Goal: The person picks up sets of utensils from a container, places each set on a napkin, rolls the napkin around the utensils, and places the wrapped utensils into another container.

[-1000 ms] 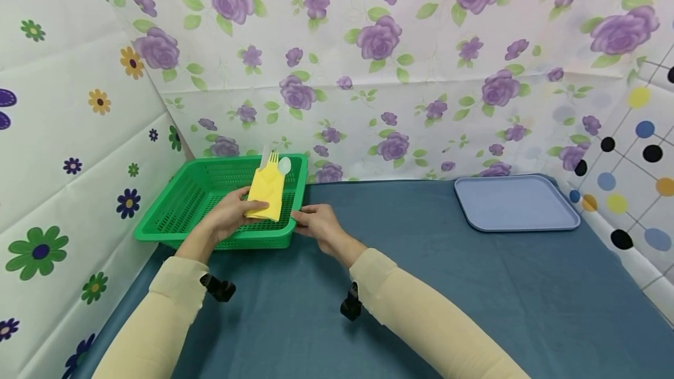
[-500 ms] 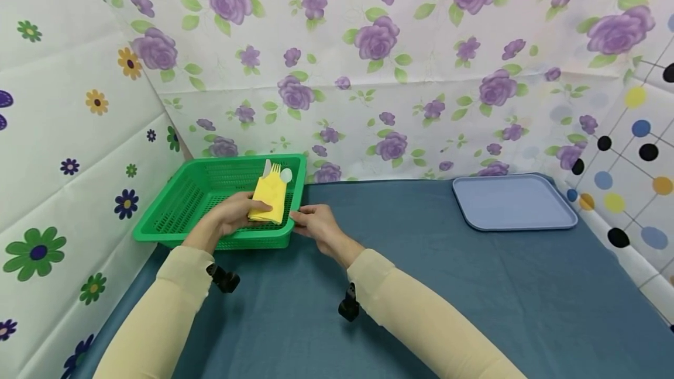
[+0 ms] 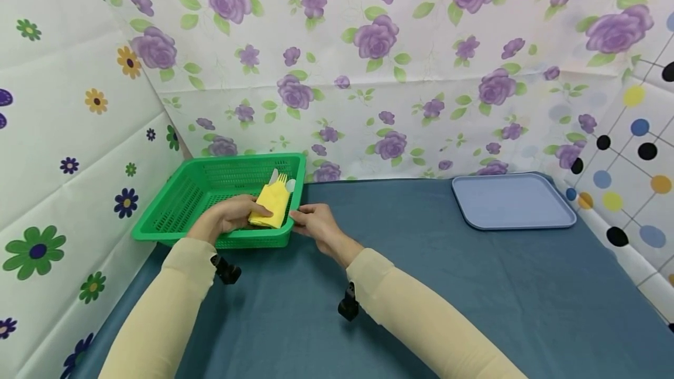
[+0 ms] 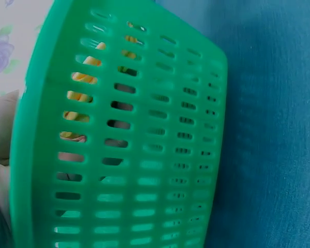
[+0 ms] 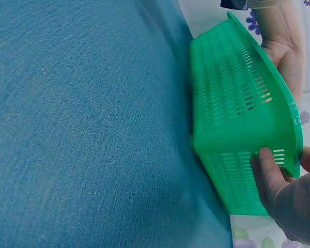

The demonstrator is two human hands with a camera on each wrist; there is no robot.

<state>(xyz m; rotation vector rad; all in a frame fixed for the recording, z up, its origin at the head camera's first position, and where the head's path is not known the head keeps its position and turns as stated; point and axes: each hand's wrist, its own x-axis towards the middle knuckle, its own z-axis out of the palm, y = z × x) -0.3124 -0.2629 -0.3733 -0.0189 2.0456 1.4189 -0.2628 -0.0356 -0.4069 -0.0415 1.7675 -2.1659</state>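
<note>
My left hand [image 3: 234, 214] grips a folded yellow napkin [image 3: 271, 204] inside the green plastic basket [image 3: 174, 235]. From the napkin's top stick out a knife [image 3: 274, 176], a yellow fork [image 3: 282, 179] and a pale spoon [image 3: 291, 185]. With thumb and fingers my right hand [image 3: 319, 226] pinches the basket's rim at its near right corner. The right wrist view shows that hand's fingers [image 5: 269, 168] against the outer wall. Through the slots of the basket wall [image 4: 139, 129] in the left wrist view, bits of yellow show; most of the left hand is hidden there.
A light blue tray [image 3: 514, 202] lies at the back right of the blue cloth-covered table [image 3: 411, 262]. Patterned sheets hang behind and on both sides; the basket stands close to the back and left ones.
The left hand has lowered the napkin and cutlery into the basket's right part, and the bundle leans more to the right. My right hand stays on the rim.
</note>
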